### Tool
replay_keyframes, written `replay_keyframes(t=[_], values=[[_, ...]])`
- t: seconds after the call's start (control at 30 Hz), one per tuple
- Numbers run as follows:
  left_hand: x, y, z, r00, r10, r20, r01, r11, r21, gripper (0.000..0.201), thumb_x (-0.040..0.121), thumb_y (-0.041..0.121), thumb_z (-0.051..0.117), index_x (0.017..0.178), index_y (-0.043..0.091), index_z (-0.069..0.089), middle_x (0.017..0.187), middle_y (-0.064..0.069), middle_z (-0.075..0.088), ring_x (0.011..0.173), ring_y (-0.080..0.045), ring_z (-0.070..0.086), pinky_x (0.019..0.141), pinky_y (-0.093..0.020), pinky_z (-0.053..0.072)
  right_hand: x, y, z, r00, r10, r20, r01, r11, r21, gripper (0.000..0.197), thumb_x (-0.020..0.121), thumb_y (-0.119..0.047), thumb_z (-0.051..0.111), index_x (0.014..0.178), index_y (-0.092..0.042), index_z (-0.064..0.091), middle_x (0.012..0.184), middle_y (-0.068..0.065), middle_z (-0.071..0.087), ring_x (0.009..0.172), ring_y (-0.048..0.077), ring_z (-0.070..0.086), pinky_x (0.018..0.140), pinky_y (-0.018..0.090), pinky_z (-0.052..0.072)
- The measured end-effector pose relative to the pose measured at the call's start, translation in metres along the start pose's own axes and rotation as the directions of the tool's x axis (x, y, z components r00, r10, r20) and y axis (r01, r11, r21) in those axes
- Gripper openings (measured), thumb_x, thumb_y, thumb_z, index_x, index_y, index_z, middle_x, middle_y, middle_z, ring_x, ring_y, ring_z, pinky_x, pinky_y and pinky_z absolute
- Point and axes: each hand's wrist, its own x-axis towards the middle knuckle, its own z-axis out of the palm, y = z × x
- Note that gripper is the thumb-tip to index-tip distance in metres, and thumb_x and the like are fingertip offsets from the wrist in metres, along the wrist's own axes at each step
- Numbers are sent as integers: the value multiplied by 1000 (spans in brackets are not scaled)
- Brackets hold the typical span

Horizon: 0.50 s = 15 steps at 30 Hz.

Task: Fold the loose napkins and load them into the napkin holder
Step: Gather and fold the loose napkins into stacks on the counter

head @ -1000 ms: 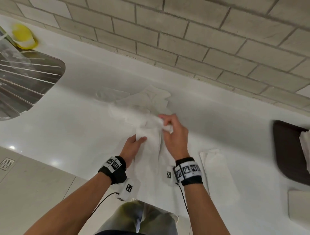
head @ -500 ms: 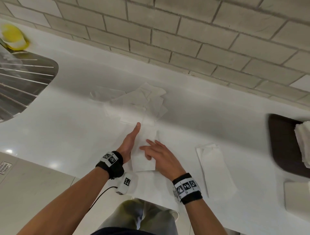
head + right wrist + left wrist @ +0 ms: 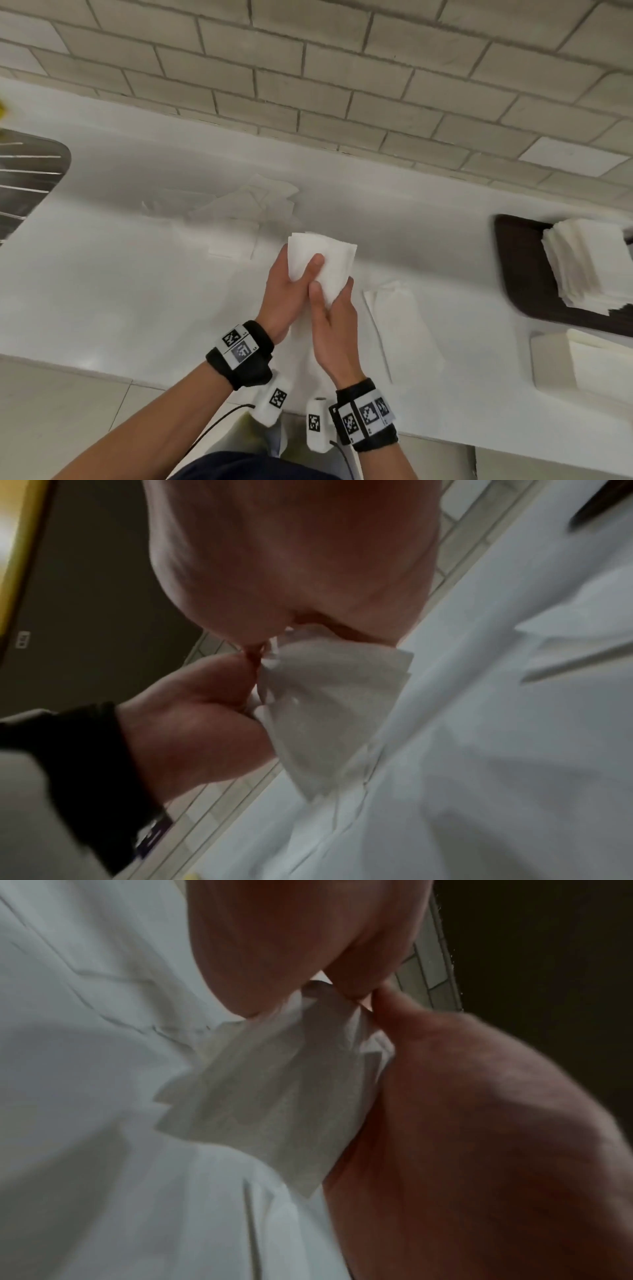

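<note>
White counter (image 3: 102, 291) w/ dark napkin holder (image 3: 520, 274) far right, loose napkins (image 3: 253, 205) far-centre. Folded napkin (image 3: 325, 263) lifted off counter, centre-near; left hand (image 3: 287, 298) & right hand (image 3: 335, 325) both pinch it, thumbs on top.

head cam looks steeply down from above at the counter (image 3: 102, 291) and brick wall (image 3: 342, 68), both wrist cams sit close under the palms facing the fingers, all three share the folded napkin (image 3: 329, 267) (image 3: 274, 1110) (image 3: 329, 696).
</note>
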Motion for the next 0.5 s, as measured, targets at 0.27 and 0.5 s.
replay_keyframes(t=[0.27,0.5], values=[[-9,-19,89,987,-89,133,90,996,4,36,103,49,68,126,27,51,120,9,72,111,-16,74,96,-47,63,-20,28,-110,983,73,-166,-89,992,-92,36,103,-50,66,132,-30,57,111,-21,74,99,-5,72,75,16,55],[-9,-73,155,991,-99,87,71,958,278,35,106,29,67,133,16,49,121,3,67,112,-18,69,89,-32,57,15,72,-190,972,226,-65,-235,904,-356,43,106,-49,63,133,-18,53,113,-2,73,97,17,73,72,22,55]])
